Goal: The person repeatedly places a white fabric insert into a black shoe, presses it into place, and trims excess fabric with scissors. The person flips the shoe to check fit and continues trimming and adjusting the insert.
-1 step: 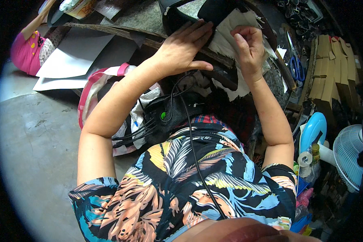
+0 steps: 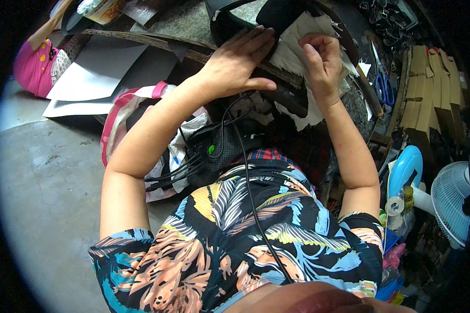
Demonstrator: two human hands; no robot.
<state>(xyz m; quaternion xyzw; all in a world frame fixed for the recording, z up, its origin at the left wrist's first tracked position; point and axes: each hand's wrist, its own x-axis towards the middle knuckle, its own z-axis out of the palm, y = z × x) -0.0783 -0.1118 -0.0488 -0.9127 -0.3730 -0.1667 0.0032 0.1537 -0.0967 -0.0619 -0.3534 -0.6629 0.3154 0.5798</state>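
At the bench's near edge my left hand (image 2: 240, 60) lies flat on a black material piece (image 2: 225, 25), its fingers stretched out and the thumb pointing right. The piece has a curved, strap-like edge, and its kind is unclear. My right hand (image 2: 324, 65) is raised over a frayed off-white cloth (image 2: 293, 51), its fingers curled in toward the thumb. Whatever the curled fingers might hold is hidden. The cloth spreads between the two hands and hangs down past the bench edge.
The worn bench (image 2: 188, 23) carries a round tub (image 2: 102, 10) at far left. White sheets (image 2: 91, 68) jut out below it, near another person's pink sleeve (image 2: 31, 70). Blue-handled scissors (image 2: 384, 88), stacked cardboard (image 2: 423, 88) and a fan (image 2: 450, 203) stand right. A black cable (image 2: 244, 151) hangs before me.
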